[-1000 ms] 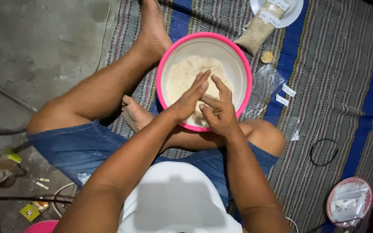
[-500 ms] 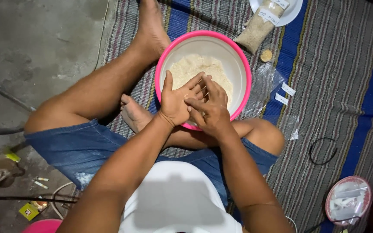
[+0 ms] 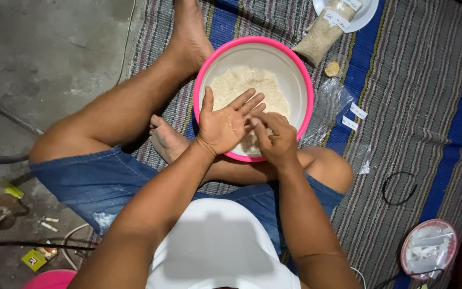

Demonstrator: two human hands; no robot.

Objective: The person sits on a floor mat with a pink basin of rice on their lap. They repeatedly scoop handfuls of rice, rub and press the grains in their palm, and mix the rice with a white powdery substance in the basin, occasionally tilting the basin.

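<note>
Lower left of frame: bare concrete floor (image 3: 44, 59), small litter. Centre: pink bowl (image 3: 306, 80) on striped mat (image 3: 429, 107), pale crumbly meal (image 3: 241, 85) heaped inside. Left hand (image 3: 225, 126) hovers over the bowl's near rim, palm up, fingers (image 3: 244, 101) spread wide, a few grains stuck to the palm. Right hand (image 3: 274, 136) just beside it, fingers bent narrow, tips touching the left palm. Judged step: rubbing meal off the palm into the bowl. Next calls for light strokes, hands kept above the bowl. Upper right: bagged grain (image 3: 322, 35) on a white plate (image 3: 367, 16).
</note>
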